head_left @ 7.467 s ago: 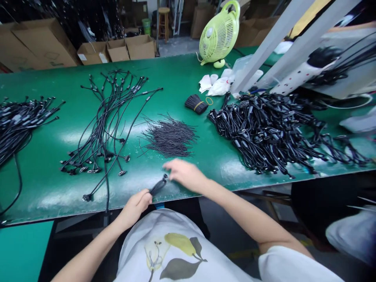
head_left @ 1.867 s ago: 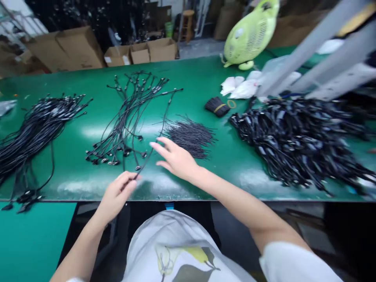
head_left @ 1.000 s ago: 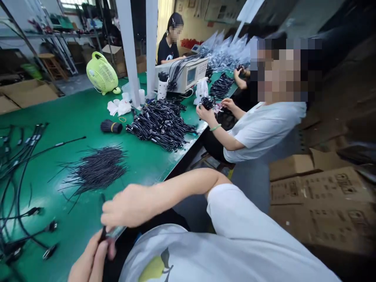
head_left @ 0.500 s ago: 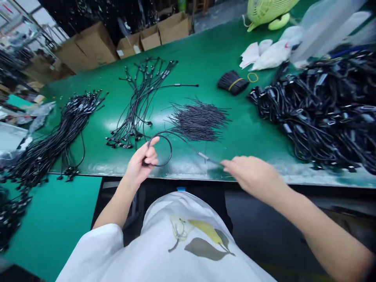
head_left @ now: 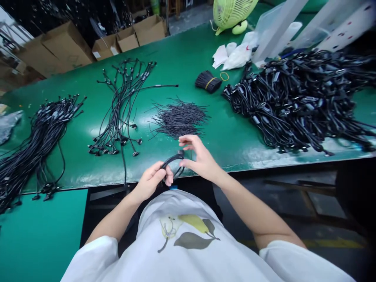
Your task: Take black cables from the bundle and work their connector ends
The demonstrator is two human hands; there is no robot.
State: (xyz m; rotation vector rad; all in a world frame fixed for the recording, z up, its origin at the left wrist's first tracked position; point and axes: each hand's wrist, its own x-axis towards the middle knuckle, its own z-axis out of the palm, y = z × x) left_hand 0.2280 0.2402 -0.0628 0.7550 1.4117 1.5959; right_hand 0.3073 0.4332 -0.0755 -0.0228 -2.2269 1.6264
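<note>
**Foreground.** Person's white T-shirt with a printed pear-and-leaf motif, at the bottom of the view.

**At the tabletop's near edge.** Left hand: clenched, fingers wrapped around a coiled black cable. Right hand: fingers curved at the top of the coil, beside a small dark connector; whether it grips the connector cannot be told. The coil is held just above the edge of the green tabletop.

**Mid-table, left to right.** Bundle of black connector cables, spilling over the far-left edge; looser bunch of connector cables, one strand hanging over the near edge; pile of short, thin black wires, directly beyond the hands; large tangled heap of black cables.

**Far side of the tabletop.** Short black wires in a bundle, tied with a yellow rubber band, with a loose rubber band just beside it; white plastic bags; lime-green electric fan.

**Background.** Cardboard boxes on the floor.
</note>
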